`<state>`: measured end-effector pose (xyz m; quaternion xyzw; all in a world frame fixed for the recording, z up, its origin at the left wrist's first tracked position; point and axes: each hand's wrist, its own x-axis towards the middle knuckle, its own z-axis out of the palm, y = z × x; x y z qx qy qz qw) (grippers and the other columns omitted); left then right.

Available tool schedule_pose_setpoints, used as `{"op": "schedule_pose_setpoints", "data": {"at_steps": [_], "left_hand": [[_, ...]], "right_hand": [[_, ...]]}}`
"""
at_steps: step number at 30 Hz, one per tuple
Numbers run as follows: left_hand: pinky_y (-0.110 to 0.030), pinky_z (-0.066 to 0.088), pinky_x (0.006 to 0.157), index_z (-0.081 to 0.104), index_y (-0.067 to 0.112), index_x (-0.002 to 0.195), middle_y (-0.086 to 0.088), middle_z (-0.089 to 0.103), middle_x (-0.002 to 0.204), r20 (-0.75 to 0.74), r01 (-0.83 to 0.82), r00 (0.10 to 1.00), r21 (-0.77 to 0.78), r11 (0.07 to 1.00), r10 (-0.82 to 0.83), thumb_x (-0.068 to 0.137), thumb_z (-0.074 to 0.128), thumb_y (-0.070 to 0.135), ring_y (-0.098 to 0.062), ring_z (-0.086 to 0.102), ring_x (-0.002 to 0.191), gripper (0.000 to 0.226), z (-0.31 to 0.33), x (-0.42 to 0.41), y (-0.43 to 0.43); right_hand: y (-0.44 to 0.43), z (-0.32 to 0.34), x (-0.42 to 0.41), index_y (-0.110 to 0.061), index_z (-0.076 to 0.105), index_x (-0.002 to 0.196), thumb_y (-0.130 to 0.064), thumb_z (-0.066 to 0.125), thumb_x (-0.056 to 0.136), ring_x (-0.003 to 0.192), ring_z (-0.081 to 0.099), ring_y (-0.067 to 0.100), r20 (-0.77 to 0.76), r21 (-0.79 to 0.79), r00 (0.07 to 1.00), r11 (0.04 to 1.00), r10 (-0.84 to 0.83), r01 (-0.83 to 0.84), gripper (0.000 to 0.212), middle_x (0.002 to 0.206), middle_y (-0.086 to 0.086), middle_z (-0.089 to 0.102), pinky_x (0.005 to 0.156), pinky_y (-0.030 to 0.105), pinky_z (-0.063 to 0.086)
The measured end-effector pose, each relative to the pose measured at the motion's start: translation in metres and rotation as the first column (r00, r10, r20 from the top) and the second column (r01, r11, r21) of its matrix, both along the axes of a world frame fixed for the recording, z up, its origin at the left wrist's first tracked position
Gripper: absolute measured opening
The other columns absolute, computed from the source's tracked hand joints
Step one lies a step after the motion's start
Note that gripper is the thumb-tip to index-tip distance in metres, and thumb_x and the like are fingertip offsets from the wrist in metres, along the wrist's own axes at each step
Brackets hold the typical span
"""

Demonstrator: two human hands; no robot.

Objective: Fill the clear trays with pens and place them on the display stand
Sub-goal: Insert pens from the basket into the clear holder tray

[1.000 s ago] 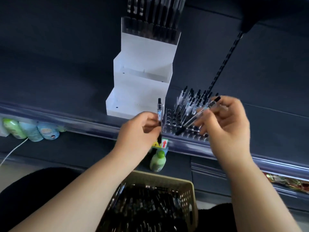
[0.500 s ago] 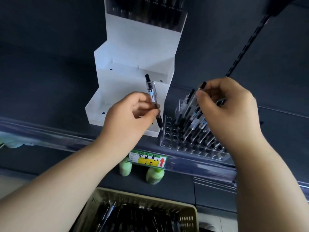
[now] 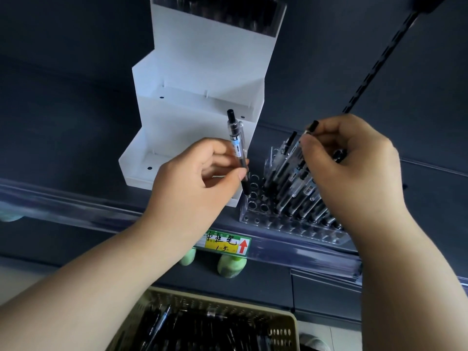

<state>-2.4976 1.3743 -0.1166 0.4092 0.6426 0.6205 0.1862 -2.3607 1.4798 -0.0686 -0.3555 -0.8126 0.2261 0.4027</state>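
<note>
A clear tray (image 3: 255, 219) with rows of round holes stands on the dark shelf, its right part filled with several upright black pens. My left hand (image 3: 195, 183) pinches one clear black pen (image 3: 236, 145) upright, its tip just over the empty holes at the tray's left. My right hand (image 3: 349, 168) pinches another pen (image 3: 310, 129) by its top end, above the filled rows. Behind and to the left rises the white stepped display stand (image 3: 197, 97); its top step carries a tray of pens, and its lower steps are bare.
A tan perforated basket (image 3: 278, 323) full of loose pens sits low in front of me. A yellow and green price label (image 3: 222, 243) hangs on the shelf rail. Green bottles (image 3: 231, 266) stand on the shelf below. A slotted black upright (image 3: 379, 57) runs diagonally at upper right.
The view has tilted upward, so both hands and the tray sit higher on the shelf than a second ago. My left hand's pen tip has come down to the tray's empty holes.
</note>
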Motion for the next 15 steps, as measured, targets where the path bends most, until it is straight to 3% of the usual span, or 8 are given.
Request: {"op": "schedule_pose_setpoints", "data": {"at_steps": [5,12,15], "left_hand": [[-0.011,0.050,0.078,0.065,0.023,0.092,0.013,0.073,0.087,0.031,0.004,1.000,0.006,1.000,-0.004,0.077,0.072,0.008,0.000,0.068,0.085,0.022,-0.0035,0.0020,0.0027],[-0.009,0.049,0.076,0.065,0.024,0.092,0.015,0.073,0.087,0.036,0.006,0.999,0.029,1.000,-0.007,0.077,0.071,0.010,0.001,0.068,0.085,0.021,-0.0041,0.0048,0.0046],[-0.007,0.048,0.074,0.065,0.026,0.091,0.017,0.072,0.086,0.032,0.008,0.999,0.030,1.000,-0.009,0.077,0.071,0.010,0.002,0.067,0.084,0.022,-0.0042,0.0056,0.0052]], "right_hand": [[0.0000,0.0003,0.0009,-0.030,0.058,0.085,-0.024,0.061,0.085,0.075,0.056,0.000,0.018,0.036,1.000,0.999,-0.023,0.022,0.007,0.073,-0.020,0.059,0.058,0.006,0.043],[-0.0025,-0.0009,0.0006,-0.030,0.057,0.088,-0.022,0.061,0.085,0.084,0.057,0.006,0.068,0.063,0.997,0.998,-0.036,0.031,0.009,0.075,-0.023,0.058,0.064,0.006,0.041],[-0.0026,-0.0019,0.0003,-0.028,0.058,0.095,-0.018,0.064,0.083,0.090,0.057,0.013,0.104,0.090,0.994,0.996,-0.034,0.025,0.016,0.079,-0.023,0.059,0.071,0.017,0.045]]}}
